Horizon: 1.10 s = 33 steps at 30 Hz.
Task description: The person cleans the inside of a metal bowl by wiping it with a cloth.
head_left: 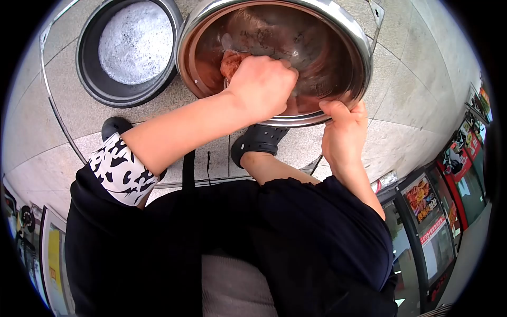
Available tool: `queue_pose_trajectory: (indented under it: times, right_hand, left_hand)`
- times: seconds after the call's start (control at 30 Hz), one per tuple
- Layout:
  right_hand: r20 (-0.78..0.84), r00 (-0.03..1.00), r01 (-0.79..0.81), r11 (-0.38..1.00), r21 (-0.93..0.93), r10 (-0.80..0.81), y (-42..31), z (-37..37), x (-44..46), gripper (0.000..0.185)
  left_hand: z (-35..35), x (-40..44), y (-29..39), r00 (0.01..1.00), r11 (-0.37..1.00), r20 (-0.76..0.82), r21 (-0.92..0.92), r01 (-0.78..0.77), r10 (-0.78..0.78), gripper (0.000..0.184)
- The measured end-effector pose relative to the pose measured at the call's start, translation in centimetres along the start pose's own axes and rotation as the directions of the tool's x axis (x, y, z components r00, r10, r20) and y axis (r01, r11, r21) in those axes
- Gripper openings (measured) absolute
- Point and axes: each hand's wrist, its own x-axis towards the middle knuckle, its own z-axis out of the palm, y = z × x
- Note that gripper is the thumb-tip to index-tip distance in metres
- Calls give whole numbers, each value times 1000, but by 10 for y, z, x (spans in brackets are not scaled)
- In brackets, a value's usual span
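A shiny metal basin is tilted with its hollow towards me. Its inner wall looks wet and full of brownish reflections. My left hand is closed in a fist inside the basin, knuckles towards the wall. Beside the fist shows a crumpled reddish-brown shape; I cannot tell whether it is a cloth or a reflection. Whatever the fist holds is hidden. My right hand grips the basin's lower right rim, thumb on top and the other fingers mostly out of sight behind it.
A dark round tub with foamy water stands on the tiled floor at the upper left. A thin metal frame runs along the floor. My feet in black clogs are below the basin. Shopfront panels line the right.
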Motion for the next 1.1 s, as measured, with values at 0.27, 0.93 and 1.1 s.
queue_pose_trajectory:
  times: [0.27,0.93,1.1]
  right_hand:
    - [-1,1000,30,999,-13,-30,1,5,-1,24]
    - [6,998,67,998,-19,-67,3,-3,-2,21]
    - [35,999,41,999,-36,-40,11,-6,-1,21]
  left_hand:
    - [3,5,-8,999,994,26,99,41,-44,10]
    - [-2,1,-3,990,993,132,116,38,-53,10]
    - [1,2,-16,991,987,127,163,9,-30,9]
